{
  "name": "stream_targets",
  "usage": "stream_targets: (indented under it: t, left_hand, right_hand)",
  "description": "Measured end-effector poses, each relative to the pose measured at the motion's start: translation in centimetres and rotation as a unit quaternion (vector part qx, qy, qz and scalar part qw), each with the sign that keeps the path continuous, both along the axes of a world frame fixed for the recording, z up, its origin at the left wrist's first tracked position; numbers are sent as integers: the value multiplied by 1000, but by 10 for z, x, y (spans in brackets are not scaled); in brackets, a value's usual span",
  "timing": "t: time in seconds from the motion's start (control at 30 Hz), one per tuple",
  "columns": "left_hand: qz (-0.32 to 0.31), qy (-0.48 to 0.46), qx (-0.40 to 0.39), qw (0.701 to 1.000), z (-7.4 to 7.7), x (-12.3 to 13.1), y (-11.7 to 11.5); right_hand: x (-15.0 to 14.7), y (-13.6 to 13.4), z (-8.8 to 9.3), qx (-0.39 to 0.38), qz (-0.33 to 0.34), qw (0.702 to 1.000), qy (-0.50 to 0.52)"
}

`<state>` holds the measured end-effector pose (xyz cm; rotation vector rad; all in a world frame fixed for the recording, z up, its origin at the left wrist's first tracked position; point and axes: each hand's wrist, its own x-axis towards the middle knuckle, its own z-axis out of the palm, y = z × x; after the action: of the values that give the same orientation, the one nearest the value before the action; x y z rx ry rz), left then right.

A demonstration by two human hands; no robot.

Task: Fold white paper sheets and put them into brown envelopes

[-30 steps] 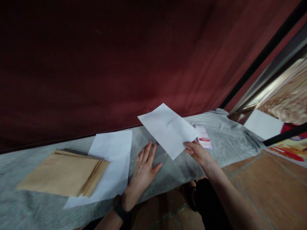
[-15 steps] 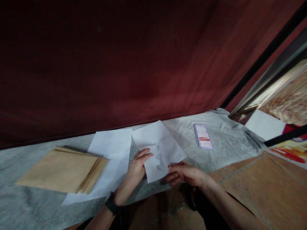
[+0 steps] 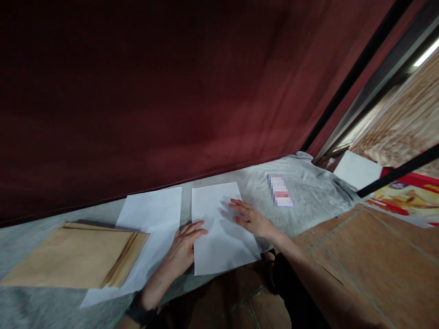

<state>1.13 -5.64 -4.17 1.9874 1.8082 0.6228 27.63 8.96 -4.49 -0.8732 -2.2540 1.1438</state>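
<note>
A white sheet of paper (image 3: 219, 251) lies nearly flat on the grey cloth, its near edge at the cloth's front. My left hand (image 3: 185, 246) rests at the sheet's left edge with fingers stretched out, their tips on the paper. Over the sheet's right half is my right hand (image 3: 252, 219), fingers spread and casting a shadow; whether they touch the paper I cannot tell. Left of my left hand lie other white paper (image 3: 154, 208) and a stack of brown envelopes (image 3: 72, 256), which partly covers that paper.
The grey cloth (image 3: 308, 196) runs along a dark red curtain (image 3: 171, 114). A blurred-out pale card (image 3: 281, 189) lies on it at the right. Beyond a dark bar (image 3: 404, 169) are a white box (image 3: 358, 169) and a red and yellow printed package (image 3: 408, 198). Tiled floor (image 3: 370, 265) shows below.
The sheet, earlier lifted and bent between my hands, now lies nearly flat. My right hand has moved from its near right edge up over it. The view has shifted slightly.
</note>
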Motion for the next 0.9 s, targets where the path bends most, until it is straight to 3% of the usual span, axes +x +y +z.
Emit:
stream_targets:
  t: [0.13,0.27,0.37,0.67,0.9]
  left_hand:
    - [16,164,9,986,4,-2,-11]
    - [-99,201,49,973,-4,-6,-16]
    - [-162,190,32,968,-11,-12,-18]
    - [-184,179,-19,966,-3,0,-21]
    - [-160,144,-37,976,0,-3,-18]
  right_hand:
    - [-15,-16,-23,157,73,973,-155]
    - [-14,-22,-29,230,79,951,-191]
    - [-13,-22,-29,244,79,948,-190]
    - [-15,-22,-28,257,95,946,-171]
    - [4,8,-26,188,9,963,-191]
